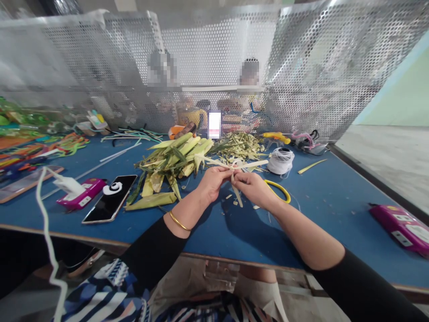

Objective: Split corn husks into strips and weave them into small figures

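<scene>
A small cross of pale husk strips (253, 164) is held just above the blue tabletop (214, 241), between the husk pile (187, 154) and the white twine spool (280, 162). Its crossing is pinched from the left by thumb and fingertips of the left hand (212, 182); just below, the hanging strip is nipped by the closed fingers of the right hand (250, 184). Exact finger overlap at the join cannot be told. Very little weight is expected. The strips are judged thin, papery and fairly springy: the arm on the right is held out nearly straight without support. Splitting along the grain seems likely if a strip is bent sharply or tugged sideways; some slip is to be expected if the surface is smooth and dry. The best hold is judged to be at the crossing, flat between thumb and forefinger, with strips tensioned lengthwise, close to the join, rather than by their loose ends.
</scene>
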Demonstrator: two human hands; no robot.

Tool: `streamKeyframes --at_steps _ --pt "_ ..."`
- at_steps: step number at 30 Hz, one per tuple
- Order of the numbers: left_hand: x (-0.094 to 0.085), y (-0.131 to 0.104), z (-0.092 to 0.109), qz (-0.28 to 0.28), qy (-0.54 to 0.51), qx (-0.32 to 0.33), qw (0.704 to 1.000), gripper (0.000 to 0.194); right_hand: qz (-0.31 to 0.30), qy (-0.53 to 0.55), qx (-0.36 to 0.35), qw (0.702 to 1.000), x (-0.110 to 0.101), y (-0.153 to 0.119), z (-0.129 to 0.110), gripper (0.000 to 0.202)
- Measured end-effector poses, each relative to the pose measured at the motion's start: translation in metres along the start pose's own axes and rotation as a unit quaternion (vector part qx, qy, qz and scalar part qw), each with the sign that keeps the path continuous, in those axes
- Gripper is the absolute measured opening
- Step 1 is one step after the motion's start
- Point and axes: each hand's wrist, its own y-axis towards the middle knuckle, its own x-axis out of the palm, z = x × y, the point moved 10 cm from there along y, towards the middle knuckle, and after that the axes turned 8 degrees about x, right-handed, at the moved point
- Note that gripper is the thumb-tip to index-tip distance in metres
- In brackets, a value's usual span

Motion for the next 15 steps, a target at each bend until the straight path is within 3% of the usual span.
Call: streamKeyframes --at_steps 6,15 --pt "-0.0023 0.0001 -0.0008 0.016 -0.004 0.002 1.000 0.022 -0.015 -0.004 -0.007 1.000 0.0005 -0.0021 -0.0047 0.026" --pt "-0.0052 -0.0045 0.0027 0.041 -0.017 -0.019 0.999 0.012 -0.011 -0.054 -0.013 0.998 0.0041 -0.0030 -0.0039 0.029"
